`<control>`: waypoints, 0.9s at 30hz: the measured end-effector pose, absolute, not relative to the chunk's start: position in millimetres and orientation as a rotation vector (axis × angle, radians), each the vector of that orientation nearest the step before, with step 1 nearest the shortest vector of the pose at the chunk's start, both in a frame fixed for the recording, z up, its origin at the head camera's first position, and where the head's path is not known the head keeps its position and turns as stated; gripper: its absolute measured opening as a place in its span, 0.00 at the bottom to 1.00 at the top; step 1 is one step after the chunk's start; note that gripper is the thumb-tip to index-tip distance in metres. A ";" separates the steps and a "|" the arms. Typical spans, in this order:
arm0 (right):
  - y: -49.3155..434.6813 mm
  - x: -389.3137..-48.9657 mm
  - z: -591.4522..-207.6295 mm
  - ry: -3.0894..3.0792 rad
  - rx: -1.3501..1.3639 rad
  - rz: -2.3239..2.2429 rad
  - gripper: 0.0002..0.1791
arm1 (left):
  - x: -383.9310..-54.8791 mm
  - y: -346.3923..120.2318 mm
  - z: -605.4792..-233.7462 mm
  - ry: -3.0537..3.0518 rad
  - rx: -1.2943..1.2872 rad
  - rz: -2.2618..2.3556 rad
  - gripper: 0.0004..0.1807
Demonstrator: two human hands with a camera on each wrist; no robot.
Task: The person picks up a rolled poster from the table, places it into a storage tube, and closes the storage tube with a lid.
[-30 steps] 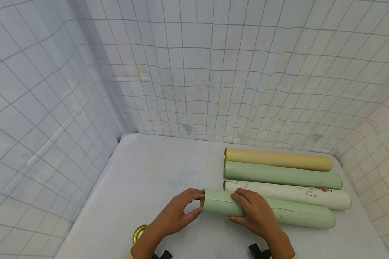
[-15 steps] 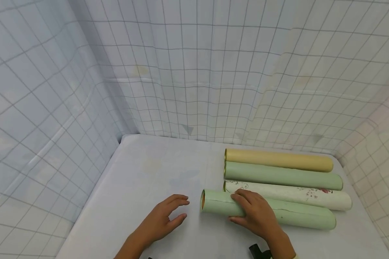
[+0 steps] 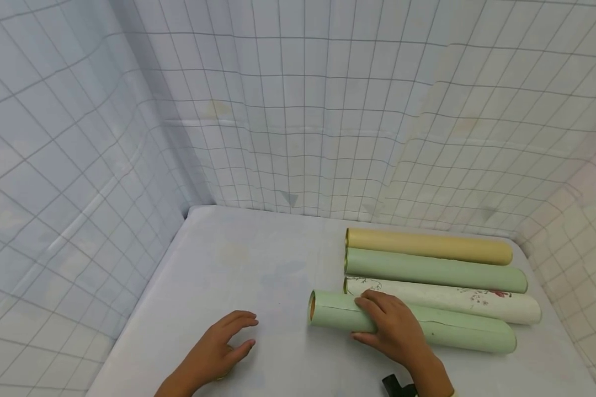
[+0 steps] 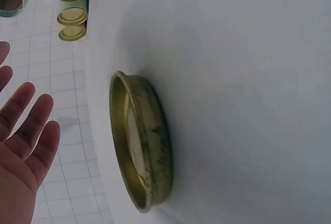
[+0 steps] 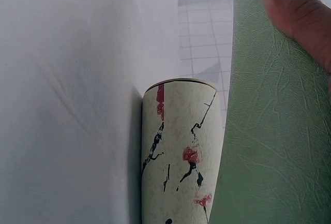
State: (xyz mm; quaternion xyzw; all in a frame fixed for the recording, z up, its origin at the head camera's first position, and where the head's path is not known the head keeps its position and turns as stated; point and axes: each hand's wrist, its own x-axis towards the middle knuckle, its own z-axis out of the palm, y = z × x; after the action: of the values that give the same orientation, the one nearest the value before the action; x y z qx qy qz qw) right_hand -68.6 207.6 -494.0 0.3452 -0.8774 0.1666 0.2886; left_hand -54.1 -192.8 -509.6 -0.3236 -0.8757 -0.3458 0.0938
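My right hand grips a light green cardboard tube from above; its thumb and fingers lie round the left half. The tube's left end is uncapped, with a brown inside. My left hand is over the table to the left, fingers apart and holding nothing. Close by it a round gold metal lid lies on the white cloth in the left wrist view; in the head view the hand hides most of it. In the right wrist view a flower-patterned white tube lies beside the green one.
Behind the held tube lie the flowered tube, another green tube and a tan tube, side by side at the right. Their left ends carry gold lids. Grid-patterned cloth walls enclose the table at the back and sides.
My left hand has left the tube's open end and moved left and toward me, to the gold lid. My right hand and the green tube have stayed in place.
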 end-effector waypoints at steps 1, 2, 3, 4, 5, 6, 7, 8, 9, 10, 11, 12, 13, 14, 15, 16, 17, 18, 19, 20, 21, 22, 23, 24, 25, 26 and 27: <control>207.8 -68.6 -493.9 -2.342 0.922 0.447 0.43 | -53.7 -195.8 -511.4 -2.601 -0.954 -1.038 0.20; 207.9 -68.5 -493.9 -2.342 0.922 0.448 0.43 | -53.3 -198.9 -513.2 -2.602 -0.951 -1.061 0.21; 208.0 -68.5 -493.9 -2.343 0.921 0.448 0.43 | -53.0 -202.0 -515.1 -2.607 -0.947 -1.082 0.21; 208.2 -68.3 -494.0 -2.345 0.920 0.450 0.43 | -52.6 -205.1 -516.8 -2.608 -0.947 -1.106 0.21; 208.3 -68.2 -494.1 -2.346 0.918 0.449 0.43 | -52.3 -208.3 -518.5 -2.611 -0.944 -1.129 0.21; 208.4 -68.1 -494.0 -2.349 0.917 0.452 0.42 | -51.8 -211.3 -520.0 -2.615 -0.940 -1.152 0.21; 208.4 -67.9 -494.1 -2.353 0.913 0.451 0.42 | -51.3 -214.2 -521.4 -2.617 -0.936 -1.174 0.22; 208.4 -67.8 -494.0 -2.355 0.911 0.451 0.42 | -50.8 -216.9 -522.7 -2.617 -0.935 -1.188 0.22; 208.5 -67.6 -493.9 -2.358 0.909 0.451 0.42 | -50.2 -219.5 -524.0 -2.619 -0.933 -1.191 0.22; 208.5 -67.5 -493.7 -2.360 0.908 0.451 0.42 | -49.4 -222.0 -525.2 -2.617 -0.939 -1.189 0.23; 208.5 -67.5 -493.6 -2.361 0.907 0.451 0.42 | -48.7 -224.6 -526.3 -2.620 -0.936 -1.187 0.24; 208.5 -67.4 -493.5 -2.362 0.908 0.452 0.42 | -47.9 -227.0 -527.3 -2.622 -0.938 -1.186 0.25; 208.6 -67.4 -493.4 -2.361 0.909 0.452 0.42 | -47.0 -229.6 -528.4 -2.624 -0.938 -1.187 0.26; 208.6 -67.4 -493.3 -2.361 0.910 0.453 0.42 | -46.2 -232.2 -529.4 -2.630 -0.935 -1.183 0.26; 208.7 -67.3 -493.4 -2.361 0.910 0.452 0.41 | -45.5 -234.7 -530.3 -2.638 -0.933 -1.177 0.27; 208.8 -67.3 -493.4 -2.361 0.911 0.453 0.41 | -44.9 -237.3 -531.2 -2.648 -0.931 -1.167 0.27; 208.9 -67.4 -493.4 -2.361 0.912 0.454 0.41 | -44.5 -239.6 -531.9 -2.660 -0.928 -1.164 0.27; 208.9 -67.4 -493.5 -2.362 0.914 0.455 0.41 | -44.0 -241.8 -532.6 -2.669 -0.932 -1.159 0.28; 209.0 -67.4 -493.6 -2.363 0.914 0.457 0.41 | -43.6 -243.8 -533.5 -2.681 -0.934 -1.150 0.27; 209.0 -67.4 -493.6 -2.363 0.915 0.458 0.41 | -43.2 -245.5 -534.0 -2.691 -0.946 -1.135 0.28; 209.0 -67.4 -493.6 -2.363 0.916 0.458 0.41 | -42.8 -246.9 -534.3 -2.703 -0.952 -1.129 0.28; 209.0 -67.4 -493.5 -2.364 0.916 0.458 0.41 | -42.5 -247.9 -534.8 -2.715 -0.959 -1.122 0.29; 209.0 -67.3 -493.4 -2.364 0.916 0.456 0.41 | -42.3 -248.6 -535.2 -2.726 -0.965 -1.119 0.29; 208.9 -67.3 -493.4 -2.363 0.916 0.456 0.41 | -42.2 -249.5 -535.5 -2.732 -0.976 -1.110 0.30; 208.8 -67.3 -493.3 -2.362 0.915 0.454 0.41 | -42.1 -250.1 -535.7 -2.744 -0.977 -1.104 0.30; 208.8 -67.3 -493.3 -2.361 0.915 0.452 0.41 | -42.0 -250.7 -535.9 -2.758 -0.977 -1.097 0.31; 208.8 -67.3 -493.4 -2.361 0.914 0.451 0.41 | -41.8 -251.6 -536.5 -2.773 -0.973 -1.092 0.32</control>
State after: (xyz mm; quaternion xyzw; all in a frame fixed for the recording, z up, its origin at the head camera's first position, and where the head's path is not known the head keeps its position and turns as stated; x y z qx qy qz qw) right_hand -67.3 208.8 -493.4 0.3412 -0.8811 0.1682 0.2811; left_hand -41.8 -251.6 -536.5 -0.3104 -0.8845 -0.3484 0.0034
